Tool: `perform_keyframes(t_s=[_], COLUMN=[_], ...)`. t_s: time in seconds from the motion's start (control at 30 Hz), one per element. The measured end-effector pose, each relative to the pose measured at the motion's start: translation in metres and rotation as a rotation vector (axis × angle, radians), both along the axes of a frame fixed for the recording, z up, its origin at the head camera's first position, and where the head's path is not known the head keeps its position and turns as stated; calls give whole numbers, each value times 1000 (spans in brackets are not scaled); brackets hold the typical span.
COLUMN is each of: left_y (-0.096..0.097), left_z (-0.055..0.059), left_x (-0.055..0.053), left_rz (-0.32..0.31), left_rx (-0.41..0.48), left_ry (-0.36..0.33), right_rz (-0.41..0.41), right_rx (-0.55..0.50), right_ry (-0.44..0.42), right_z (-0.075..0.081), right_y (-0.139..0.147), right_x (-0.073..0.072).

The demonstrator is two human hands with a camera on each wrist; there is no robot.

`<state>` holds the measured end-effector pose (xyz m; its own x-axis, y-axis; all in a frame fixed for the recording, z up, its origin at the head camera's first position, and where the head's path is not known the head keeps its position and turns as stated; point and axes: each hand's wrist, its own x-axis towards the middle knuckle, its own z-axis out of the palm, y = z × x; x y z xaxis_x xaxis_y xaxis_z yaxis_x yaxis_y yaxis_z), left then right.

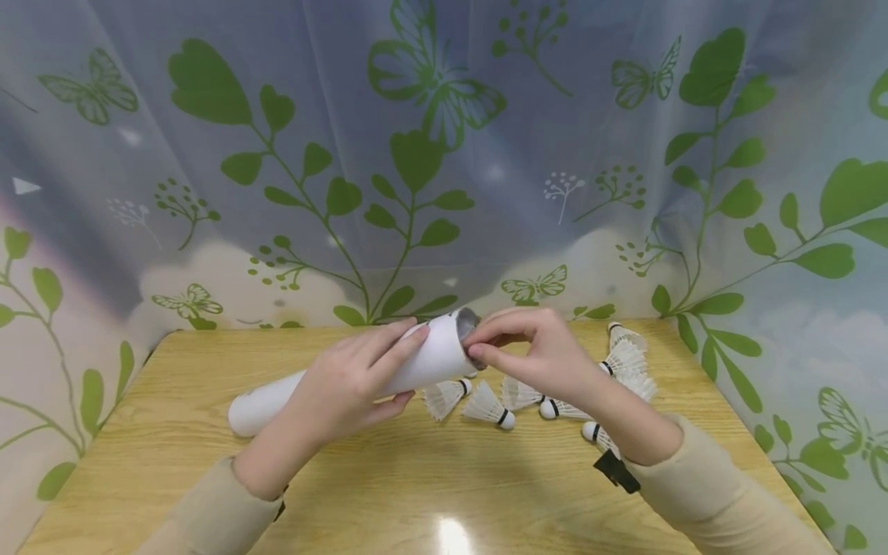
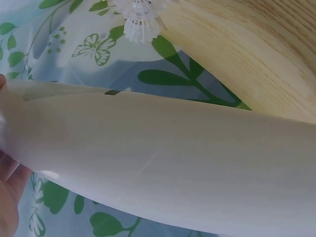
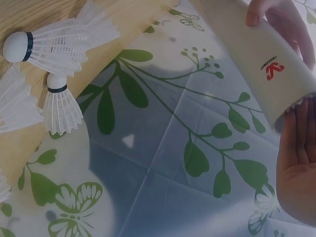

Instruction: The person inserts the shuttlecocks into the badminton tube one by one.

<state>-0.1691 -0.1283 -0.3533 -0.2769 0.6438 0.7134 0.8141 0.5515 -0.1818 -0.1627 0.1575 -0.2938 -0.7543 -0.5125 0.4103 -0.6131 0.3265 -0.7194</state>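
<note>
Start low in the frame with beige sleeves (image 1: 208,512). Then, at center, see the white tube (image 1: 433,358) held above the desk (image 1: 388,486), gripped in the left hand (image 1: 357,378) with fingers curled round its wall, tipped up toward the right. At its mouth, find the right hand (image 1: 537,354), with fingers partly inside; cannot tell whether grasping anything (note a frilled white edge (image 3: 297,102) there, perhaps of a shuttlecock). Probably mid-step at the mouth, inserting or extracting. Next, best to steady the tube and withdraw the right fingers gently. Beyond, right of center, note loose shuttlecocks (image 1: 488,405), then a leafy backdrop (image 1: 499,223).
</note>
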Motion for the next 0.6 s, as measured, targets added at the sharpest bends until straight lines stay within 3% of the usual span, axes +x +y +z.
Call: perform_keyframes(t_s=[0.3,0.6], left_y=[-5,-6], left_z=[0,0], left_x=[2,-1], left_rz=[23,-1], left_rx=[-7,12], left_ry=[-32,-13], right_rz=[-42,-147], right_rx=[-19,15], right_ry=[10,-94], right_z=[-2,-16], right_y=[13,37], right_x=[-6,-19])
